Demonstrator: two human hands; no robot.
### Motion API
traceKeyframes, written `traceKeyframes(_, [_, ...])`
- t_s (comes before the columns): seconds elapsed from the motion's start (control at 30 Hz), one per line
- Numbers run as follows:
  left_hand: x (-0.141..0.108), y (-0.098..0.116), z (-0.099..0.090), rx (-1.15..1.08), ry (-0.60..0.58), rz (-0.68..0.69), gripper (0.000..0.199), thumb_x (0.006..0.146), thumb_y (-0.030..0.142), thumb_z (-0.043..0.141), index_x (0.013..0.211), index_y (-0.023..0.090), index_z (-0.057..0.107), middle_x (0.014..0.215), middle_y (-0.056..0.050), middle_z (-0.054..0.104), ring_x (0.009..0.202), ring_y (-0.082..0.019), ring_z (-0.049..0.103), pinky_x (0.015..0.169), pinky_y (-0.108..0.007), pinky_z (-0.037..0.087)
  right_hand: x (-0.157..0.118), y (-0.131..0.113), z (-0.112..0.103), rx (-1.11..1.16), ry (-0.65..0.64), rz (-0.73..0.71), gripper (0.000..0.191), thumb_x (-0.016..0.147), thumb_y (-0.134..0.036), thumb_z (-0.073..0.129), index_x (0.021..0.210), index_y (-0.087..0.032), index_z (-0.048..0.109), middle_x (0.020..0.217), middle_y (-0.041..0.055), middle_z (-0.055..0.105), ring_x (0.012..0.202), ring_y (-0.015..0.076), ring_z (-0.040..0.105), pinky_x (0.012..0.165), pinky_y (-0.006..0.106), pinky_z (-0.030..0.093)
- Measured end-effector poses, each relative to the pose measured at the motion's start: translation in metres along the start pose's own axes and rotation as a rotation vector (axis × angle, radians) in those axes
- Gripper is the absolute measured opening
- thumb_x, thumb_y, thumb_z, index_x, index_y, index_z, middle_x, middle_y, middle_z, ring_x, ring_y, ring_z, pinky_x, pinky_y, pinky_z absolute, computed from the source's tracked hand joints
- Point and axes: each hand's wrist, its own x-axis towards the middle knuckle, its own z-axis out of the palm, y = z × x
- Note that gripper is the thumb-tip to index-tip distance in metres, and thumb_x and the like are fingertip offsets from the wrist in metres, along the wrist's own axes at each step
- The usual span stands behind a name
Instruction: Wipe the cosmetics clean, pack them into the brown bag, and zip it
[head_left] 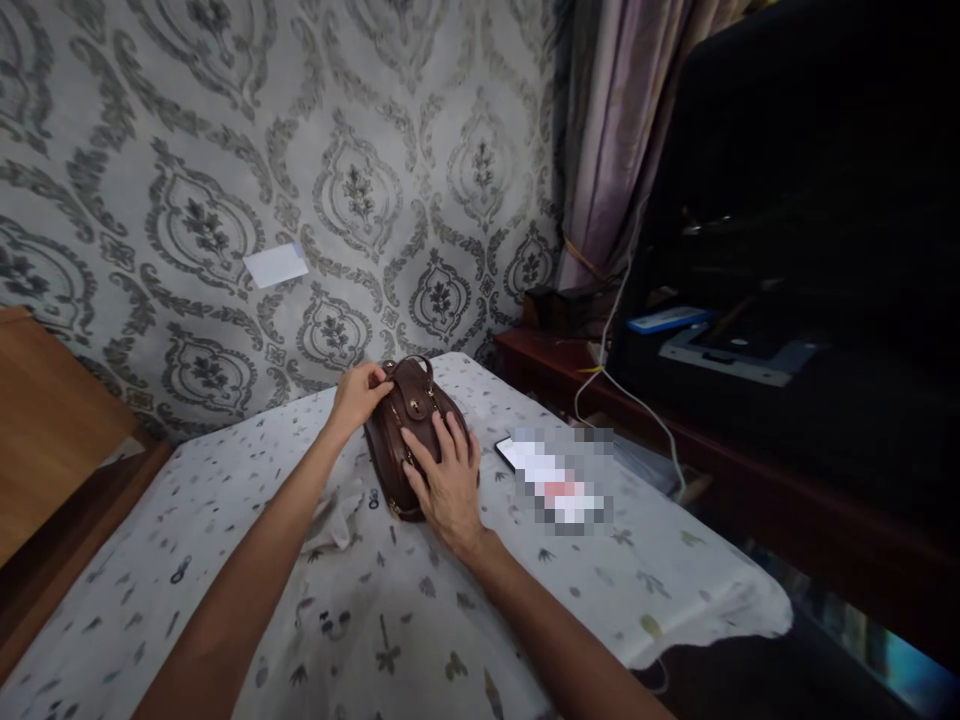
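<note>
A dark brown leather handbag (386,450) with gold-coloured zips and a short handle (429,370) rests on the white patterned cloth (600,600). At its far left edge, close to a zip end, my left hand (358,397) is closed in a pinch on the bag; the exact part between the fingertips is hidden. My right hand (448,485) lies on the near right side of the bag, palm down with fingers spread. A flap with a gold clasp (416,405) shows between the two hands.
Right of the bag lies a phone (551,480), its screen blurred out. A crumpled white piece (337,520) is on the cloth at left. A dark red wooden stand (555,350) with a large black screen (787,200) and a white cable (619,380) borders the right.
</note>
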Motion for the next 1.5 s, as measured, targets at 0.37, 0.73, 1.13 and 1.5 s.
traceKeyframes(0.37, [-0.010, 0.003, -0.002, -0.184, 0.013, -0.048, 0.013, 0.070, 0.028, 0.060, 0.075, 0.017, 0.065, 0.068, 0.001, 0.065, 0.069, -0.017, 0.058, 0.068, -0.027, 0.044, -0.001, 0.001, 0.002, 0.002, -0.022, -0.001, 0.039, 0.096, -0.030, 0.054, 0.134, -0.037, 0.059, 0.155, 0.0095, 0.035, 0.144, 0.0316, 0.028, 0.112, 0.055, 0.024])
traceKeyframes(0.73, [-0.025, 0.011, -0.007, -0.319, 0.001, -0.065, 0.023, 0.068, 0.033, 0.065, 0.083, 0.015, 0.071, 0.081, -0.003, 0.073, 0.078, -0.020, 0.065, 0.078, -0.030, 0.048, 0.001, 0.000, 0.000, 0.039, -0.009, 0.009, 0.038, 0.097, -0.031, 0.051, 0.135, -0.036, 0.057, 0.150, 0.0104, 0.040, 0.142, 0.0307, 0.030, 0.110, 0.056, 0.026])
traceKeyframes(1.13, [-0.037, 0.019, -0.008, -0.318, -0.027, -0.058, 0.023, 0.071, 0.031, 0.064, 0.086, 0.015, 0.071, 0.085, -0.005, 0.075, 0.080, -0.020, 0.066, 0.076, -0.030, 0.049, 0.002, 0.001, 0.000, 0.038, -0.002, 0.003, 0.037, 0.097, -0.031, 0.051, 0.133, -0.036, 0.059, 0.149, 0.0104, 0.041, 0.141, 0.0307, 0.031, 0.110, 0.055, 0.025])
traceKeyframes(1.5, [-0.048, 0.040, -0.017, -0.198, -0.106, 0.033, 0.016, 0.075, 0.029, 0.062, 0.082, 0.017, 0.070, 0.078, -0.002, 0.072, 0.074, -0.019, 0.062, 0.072, -0.028, 0.046, 0.003, -0.003, 0.000, 0.047, 0.008, 0.033, 0.032, 0.098, -0.033, 0.050, 0.127, -0.033, 0.063, 0.147, 0.0109, 0.044, 0.140, 0.0307, 0.032, 0.109, 0.056, 0.026])
